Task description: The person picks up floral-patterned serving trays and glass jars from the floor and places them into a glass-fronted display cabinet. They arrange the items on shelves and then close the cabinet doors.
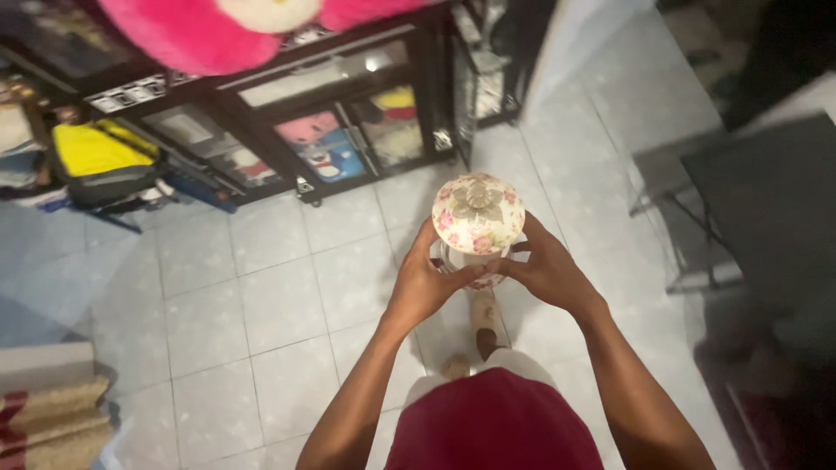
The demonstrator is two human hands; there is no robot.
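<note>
A round jar with a domed, flower-patterned lid is held in front of me over the tiled floor. My left hand wraps the jar's left side from below the lid. My right hand grips its right side, fingers curled around the glass body. The lid sits on top of the jar, and its pale leaf-shaped knob faces up. Most of the jar's body is hidden behind my fingers.
A black glass-front cabinet with toys inside stands ahead, a large pink plush toy on top. A yellow and black bag lies at left. A dark table is at right, a folded mat at lower left.
</note>
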